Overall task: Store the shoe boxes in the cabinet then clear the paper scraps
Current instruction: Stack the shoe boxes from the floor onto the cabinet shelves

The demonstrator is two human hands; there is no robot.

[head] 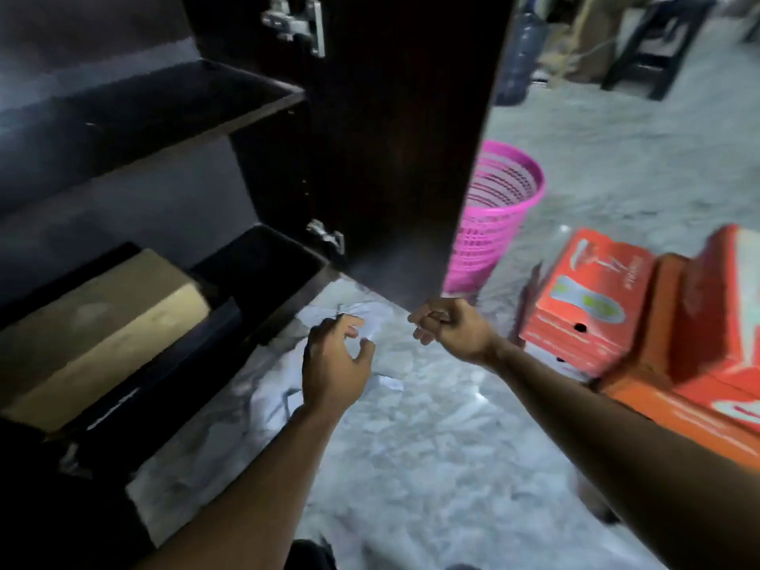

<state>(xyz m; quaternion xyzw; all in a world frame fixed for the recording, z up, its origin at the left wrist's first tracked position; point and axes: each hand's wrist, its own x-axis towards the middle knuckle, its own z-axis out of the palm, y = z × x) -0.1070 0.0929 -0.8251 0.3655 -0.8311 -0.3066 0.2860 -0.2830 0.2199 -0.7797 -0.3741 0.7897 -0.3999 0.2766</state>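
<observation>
The dark cabinet (255,100) stands open at the left, its door (403,137) swung out. On its bottom shelf lie a tan shoe box (103,322) and a black box (263,265). Orange shoe boxes (592,306) sit on the floor at the right, a larger one (707,364) beside them. White paper scraps (366,314) lie on the floor by the cabinet. My left hand (333,359) hovers over the scraps with fingers spread and holds nothing. My right hand (448,327) is loosely curled just below the door's lower corner; nothing shows in it.
A pink mesh waste basket (493,216) stands on the floor behind the open door. Farther back are a dark stool (654,47) and a blue water bottle (522,55). The floor is grey marbled stone (432,446). The upper cabinet shelf (135,129) holds nothing visible.
</observation>
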